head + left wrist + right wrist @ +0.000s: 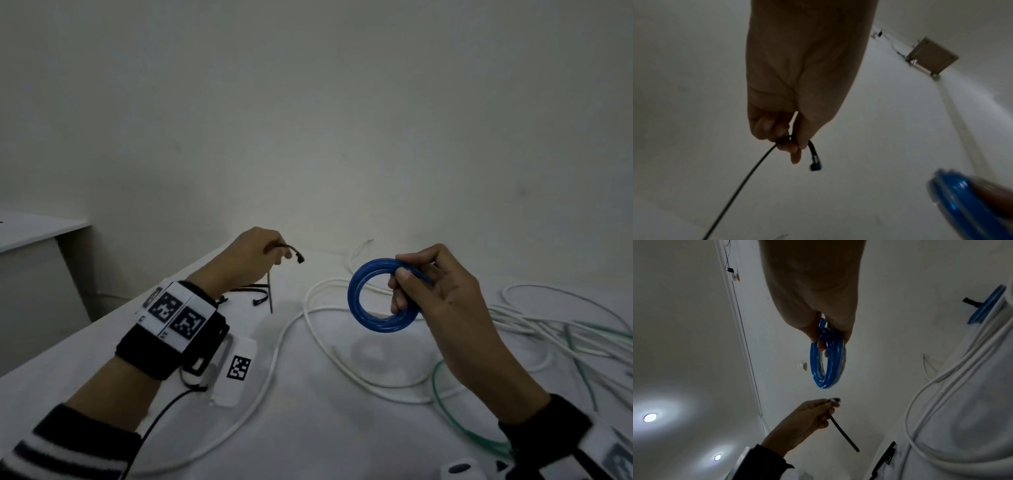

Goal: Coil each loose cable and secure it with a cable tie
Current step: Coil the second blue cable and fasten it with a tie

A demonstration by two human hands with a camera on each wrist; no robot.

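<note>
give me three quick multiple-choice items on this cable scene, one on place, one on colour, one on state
1. Where is the cable tie?
A. pinched in the left hand
B. lying on the table
C. closed around the coil

2. What colour is the coiled cable?
A. green
B. blue
C. white

3. What state is that coil in?
A. tied shut
B. uncoiled flat
C. held coiled, untied

Answers:
1 A, the left hand pinches the black cable tie near its head.
2 B, the right hand grips a blue coil.
3 C, no tie wraps the coil yet; white cables lie loose on the table.
</note>
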